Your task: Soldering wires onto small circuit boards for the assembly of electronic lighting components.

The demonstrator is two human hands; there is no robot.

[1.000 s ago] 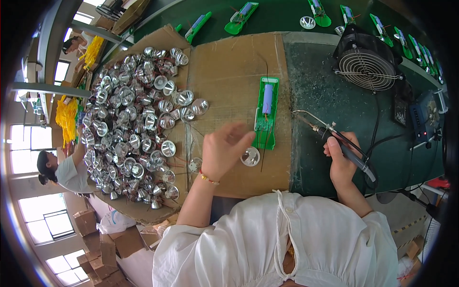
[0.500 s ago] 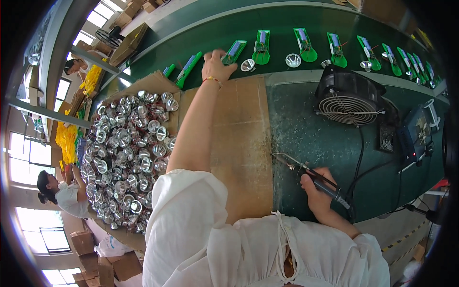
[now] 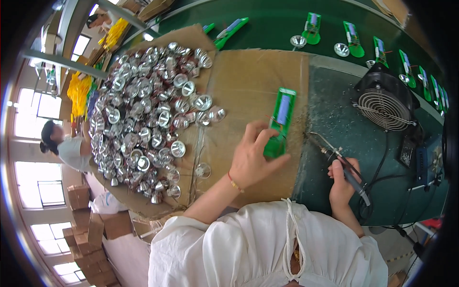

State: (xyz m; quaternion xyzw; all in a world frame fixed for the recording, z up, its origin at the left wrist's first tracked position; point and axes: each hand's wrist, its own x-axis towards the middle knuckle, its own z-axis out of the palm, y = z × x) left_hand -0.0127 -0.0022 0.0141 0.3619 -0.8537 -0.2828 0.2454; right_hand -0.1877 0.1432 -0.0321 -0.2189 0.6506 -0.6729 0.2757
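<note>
A green plastic housing half [image 3: 283, 115] with a purple battery and a small circuit board lies on the brown cardboard in front of me. My left hand [image 3: 253, 153] is at its wide lower end, fingers bent over one edge and thumb along the other, holding it there. A soldering iron [image 3: 351, 177] is gripped in my right hand [image 3: 340, 189], its thin tip pointing up and left toward the cardboard's right edge. A curved metal guide is fixed near the iron's tip. To the left is a big heap of silver reflector cups [image 3: 143, 115] with reddish wires.
More green housings [image 3: 353, 40], some with reflectors beside them, lie along the green conveyor [image 3: 267, 24] at the back. A black fan [image 3: 385, 103] stands at right beside a blue soldering station [image 3: 423, 165], with cables [image 3: 377, 165] nearby. Co-workers sit at far left by yellow pieces [image 3: 79, 95].
My left hand has come back from the conveyor to the cardboard with a green housing. Some reflectors now lie further right of the heap. My right hand still holds the soldering iron.
</note>
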